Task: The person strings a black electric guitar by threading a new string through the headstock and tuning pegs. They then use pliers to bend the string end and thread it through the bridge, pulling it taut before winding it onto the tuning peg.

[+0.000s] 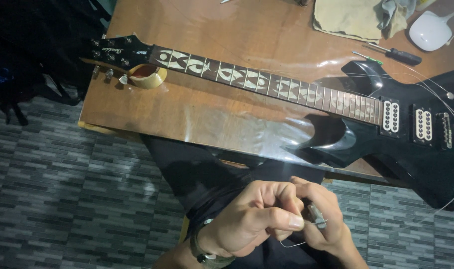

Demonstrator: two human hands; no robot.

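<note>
Both hands meet low over the person's lap, close to the camera. The left hand (257,219) is closed in a narrow grip, thumb pressed against the forefinger, and pinches a thin guitar string (292,244) that curls out below the fingers. The right hand (321,219) is closed too, around a small grey tool (316,215) that touches the same wire; it seems the string is held short so its end stays steady. Beyond the hands, a black electric guitar (401,134) lies flat on the brown tabletop (212,114), its neck resting on a yellowish support (148,75) near the headstock. Loose strings arc off the body. Behind it lie a screwdriver (392,54) and a folded cloth (351,19).
</note>
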